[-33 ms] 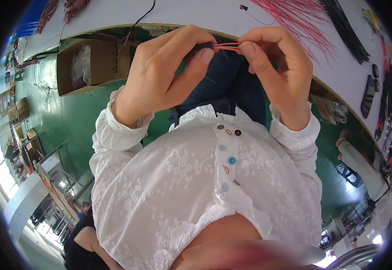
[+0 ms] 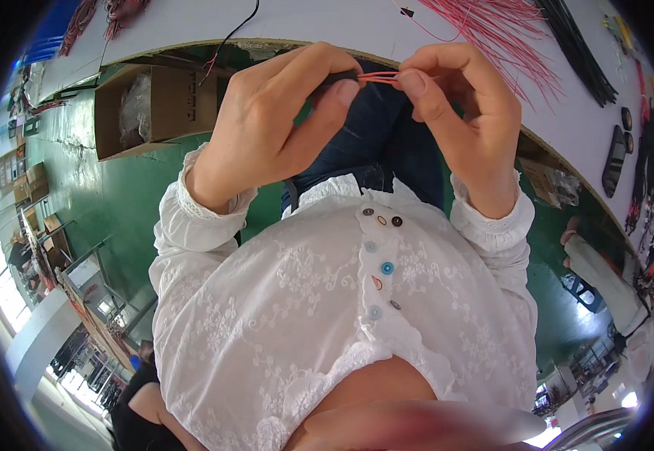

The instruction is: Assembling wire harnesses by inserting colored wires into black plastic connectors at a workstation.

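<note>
My left hand [image 2: 278,113] is closed round a black tube-like piece [image 2: 334,78], pinched between thumb and forefinger. Out of its right end run thin red wires [image 2: 378,77]. These wires reach across a short gap to my right hand [image 2: 466,101], whose thumb and forefinger pinch them. Both hands are raised in front of the table's near edge, above my lap. Inside my fingers the far ends of the wires and most of the black piece are hidden.
On the white table [image 2: 372,28] lie a fan of loose red wires [image 2: 492,37], a bundle of black tubes [image 2: 576,49] and a black cable [image 2: 231,34]. An open cardboard box [image 2: 158,113] stands below at left. A person in black [image 2: 143,406] is at lower left.
My hands hold nearly the same pose, with the red wires shifted very slightly. At lower left the person in black has moved a little.
</note>
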### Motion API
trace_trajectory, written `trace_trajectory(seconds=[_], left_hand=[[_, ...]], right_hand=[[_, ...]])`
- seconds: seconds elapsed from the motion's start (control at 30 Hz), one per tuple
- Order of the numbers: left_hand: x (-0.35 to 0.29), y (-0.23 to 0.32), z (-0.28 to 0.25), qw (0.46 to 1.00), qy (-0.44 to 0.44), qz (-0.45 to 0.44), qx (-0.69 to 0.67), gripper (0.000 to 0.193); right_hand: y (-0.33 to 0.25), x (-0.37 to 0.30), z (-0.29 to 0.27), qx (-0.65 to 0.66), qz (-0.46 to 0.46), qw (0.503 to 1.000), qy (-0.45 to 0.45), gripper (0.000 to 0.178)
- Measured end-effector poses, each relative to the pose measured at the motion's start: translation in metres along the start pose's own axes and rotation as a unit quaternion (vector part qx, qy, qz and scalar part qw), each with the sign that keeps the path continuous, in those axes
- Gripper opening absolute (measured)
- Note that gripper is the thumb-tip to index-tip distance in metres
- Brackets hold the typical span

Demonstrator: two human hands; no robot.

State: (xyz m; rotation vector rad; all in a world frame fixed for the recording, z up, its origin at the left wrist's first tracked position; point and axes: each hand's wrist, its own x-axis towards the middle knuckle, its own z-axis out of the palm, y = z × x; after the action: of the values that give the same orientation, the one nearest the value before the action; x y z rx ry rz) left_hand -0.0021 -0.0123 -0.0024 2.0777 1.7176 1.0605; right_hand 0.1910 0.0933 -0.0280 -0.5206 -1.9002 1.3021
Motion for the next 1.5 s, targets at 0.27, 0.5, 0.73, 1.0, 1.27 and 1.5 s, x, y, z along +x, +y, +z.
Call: trace_trajectory(seconds=[0.27, 0.5, 0.73, 1.0, 1.27, 1.5], left_hand=[[0.0, -0.005, 0.009, 0.999, 0.017, 0.034, -0.035, 0.009], [0.001, -0.012, 0.004, 0.999, 0.015, 0.022, -0.039, 0.012], [0.002, -0.012, 0.007, 0.998, -0.003, 0.051, 0.02, 0.012], [0.005, -0.011, -0.005, 0.998, -0.021, 0.054, 0.033, 0.016], [0.003, -0.009, -0.001, 0.989, -0.023, 0.086, 0.116, 0.015], [0.001, -0.015, -0.006, 0.996, -0.02, 0.069, 0.052, 0.015]], right_hand=[[0.004, 0.003, 0.009, 0.038, 0.025, 0.999, -0.015, 0.012], [0.007, 0.004, 0.0, 0.099, 0.082, 0.99, -0.066, 0.015], [0.007, 0.004, -0.002, 0.062, 0.077, 0.991, -0.089, 0.015], [0.01, 0.005, 0.0, 0.101, 0.066, 0.992, -0.041, 0.011], [0.002, 0.003, -0.006, 0.01, 0.069, 0.989, -0.128, 0.015], [0.008, 0.006, -0.003, 0.022, 0.017, 0.995, -0.098, 0.015]])
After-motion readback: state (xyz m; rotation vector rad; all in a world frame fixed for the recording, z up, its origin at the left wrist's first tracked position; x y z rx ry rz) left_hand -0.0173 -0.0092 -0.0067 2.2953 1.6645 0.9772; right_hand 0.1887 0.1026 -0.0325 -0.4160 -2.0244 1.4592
